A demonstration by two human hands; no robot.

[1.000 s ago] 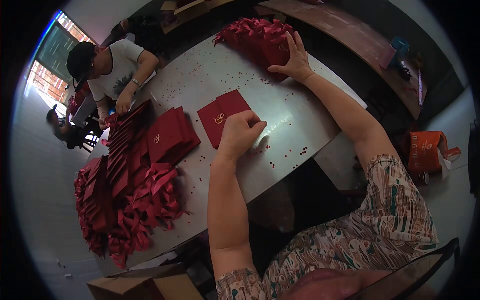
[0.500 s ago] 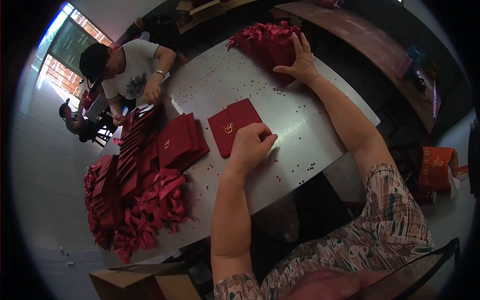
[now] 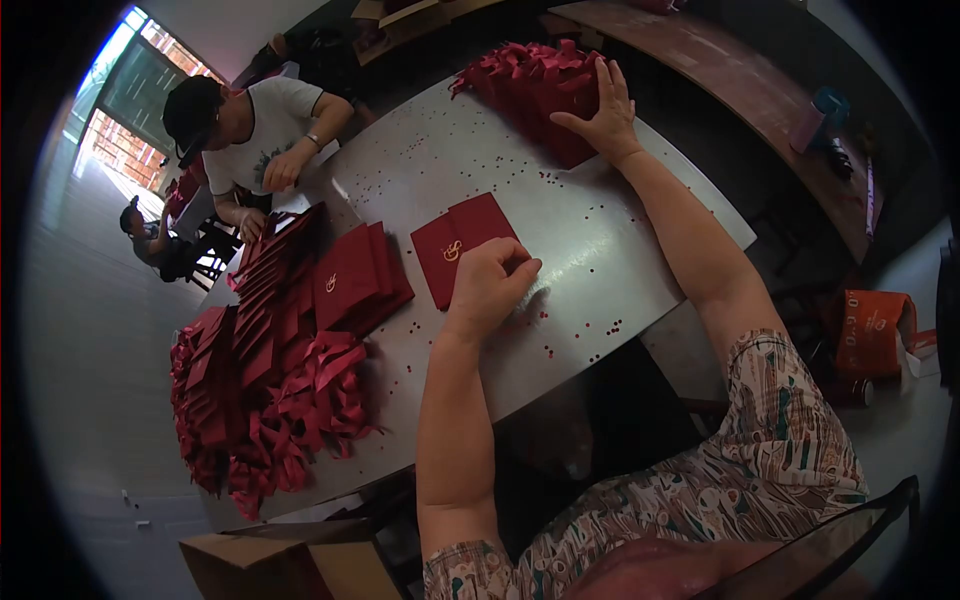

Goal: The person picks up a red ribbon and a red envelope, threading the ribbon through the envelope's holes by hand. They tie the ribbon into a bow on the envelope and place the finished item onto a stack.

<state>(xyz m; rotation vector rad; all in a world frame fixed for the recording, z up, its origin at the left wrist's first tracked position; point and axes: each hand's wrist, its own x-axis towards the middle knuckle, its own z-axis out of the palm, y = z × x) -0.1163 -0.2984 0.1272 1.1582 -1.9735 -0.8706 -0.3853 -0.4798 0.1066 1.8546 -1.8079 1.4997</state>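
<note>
Progress mid-batch, we judge | left hand (image 3: 487, 288) curled tight on dark red gold-monogrammed paper envelope (image 3: 462, 240), steel desk (image 3: 600, 250) | right hand (image 3: 603, 118) spread flat on red ribboned pile (image 3: 530, 85), still to do | finished red stack (image 3: 350, 280) beyond left hand

Bare table (image 3: 600, 240) lying open between card (image 3: 462, 247) and far pile (image 3: 540, 85); stacks (image 3: 300, 300) crowding the whole left side.

The left hand (image 3: 487, 283) rests with curled fingers on the edge of a red card (image 3: 458, 245), which lies flat on the grey table (image 3: 600, 240). The right hand (image 3: 603, 112) lies flat with its fingers spread on a pile of red cards (image 3: 530, 85). A second stack of cards (image 3: 350, 280) lies near the single card, and another person (image 3: 250, 130) sits at the far side of the table.
</note>
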